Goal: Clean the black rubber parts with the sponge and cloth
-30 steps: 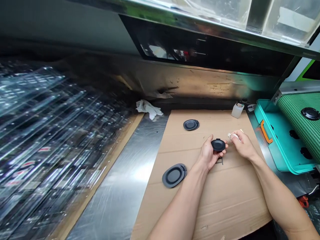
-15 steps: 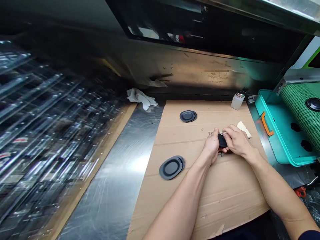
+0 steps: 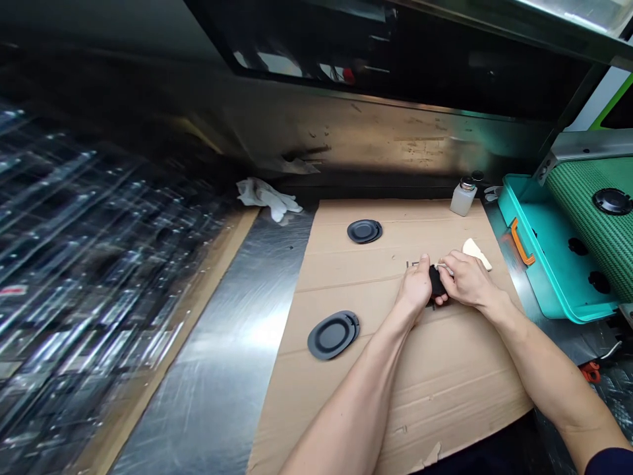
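Over the right part of a cardboard sheet (image 3: 420, 396), my left hand (image 3: 417, 286) grips a small black part (image 3: 437, 282) from its left side. My right hand (image 3: 465, 277) is closed at the part's right edge, with a thin whitish item pinched in its fingers, too small to name. Just beyond the right hand lies a cream-coloured piece (image 3: 477, 254). Two dark grey oval parts rest on the cardboard to the left, one farther back (image 3: 364, 231) and one nearer (image 3: 333, 335).
A white bottle (image 3: 463, 197) stands at the cardboard's back right. At the right, a teal bin (image 3: 554, 264) with an orange handle holds black parts, beside a green belt (image 3: 593, 204). White gloves or cloth (image 3: 270, 198) lie back left, near stacked shiny items (image 3: 99, 264).
The view has shifted slightly, moving the scene a little left. Both hands stay together at the black part, which now looks tilted a little differently.
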The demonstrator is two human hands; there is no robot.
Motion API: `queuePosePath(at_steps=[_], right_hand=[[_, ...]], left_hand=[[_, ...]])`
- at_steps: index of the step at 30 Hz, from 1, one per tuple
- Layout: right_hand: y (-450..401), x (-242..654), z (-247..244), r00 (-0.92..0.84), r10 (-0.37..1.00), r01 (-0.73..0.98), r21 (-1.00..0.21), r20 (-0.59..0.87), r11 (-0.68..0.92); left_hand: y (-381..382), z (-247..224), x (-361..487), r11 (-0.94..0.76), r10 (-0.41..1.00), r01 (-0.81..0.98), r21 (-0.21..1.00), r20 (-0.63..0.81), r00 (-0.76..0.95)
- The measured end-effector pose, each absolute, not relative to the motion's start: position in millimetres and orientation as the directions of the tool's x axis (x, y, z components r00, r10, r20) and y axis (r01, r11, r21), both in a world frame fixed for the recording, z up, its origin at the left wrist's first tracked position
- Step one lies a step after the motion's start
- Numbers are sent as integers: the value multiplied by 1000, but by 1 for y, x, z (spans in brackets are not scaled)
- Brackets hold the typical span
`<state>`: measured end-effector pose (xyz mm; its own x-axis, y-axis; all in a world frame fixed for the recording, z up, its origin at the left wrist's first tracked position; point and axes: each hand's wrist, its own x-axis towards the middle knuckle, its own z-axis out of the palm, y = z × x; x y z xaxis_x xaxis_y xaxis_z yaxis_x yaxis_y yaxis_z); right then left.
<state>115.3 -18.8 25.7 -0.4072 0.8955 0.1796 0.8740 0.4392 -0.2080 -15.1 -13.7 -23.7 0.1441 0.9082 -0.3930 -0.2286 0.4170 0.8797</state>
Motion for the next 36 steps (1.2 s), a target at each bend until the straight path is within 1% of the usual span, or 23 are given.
queuePosePath(at_steps=[4,9,12,14,17,20,22,24,26,29,33,36], right_hand=[[-19,114,27,-397,901,887,-176,176,426],[-19,116,27,-414,897,878,-192,156,438],[-19,114,28,-401,903,883,-194,155,426],[-18,113,28,-395,906,885,-202,153,420],[-18,117,27,-356,915,877,-270,192,398],[-17,126,28,-233,908,835,-407,347,370],[-15,132,29,-125,886,805,-477,446,354],[-11,136,29,-42,864,795,-507,501,333],[-7,139,28,-1,855,798,-515,519,313],[-4,139,26,5,851,807,-504,526,307],[-7,134,28,-52,856,823,-463,515,329],[-12,129,32,-109,871,815,-459,478,354]], left_hand=[[-13,-23,-16,360,931,-147,921,-345,120],[-16,-17,-16,381,919,-155,912,-355,170],[-18,-14,-15,383,919,-143,913,-360,161],[-17,-10,-15,396,914,-183,900,-368,169],[-13,3,-18,498,867,-310,810,-462,188],[-8,20,-27,643,758,-463,610,-591,276],[-5,27,-34,692,705,-532,489,-616,351],[-4,30,-39,701,687,-571,427,-619,381],[-3,30,-43,702,678,-590,398,-626,385],[-4,28,-44,702,673,-607,373,-628,392],[-7,29,-45,694,685,-615,374,-604,407],[-8,30,-45,681,702,-617,395,-593,395]])
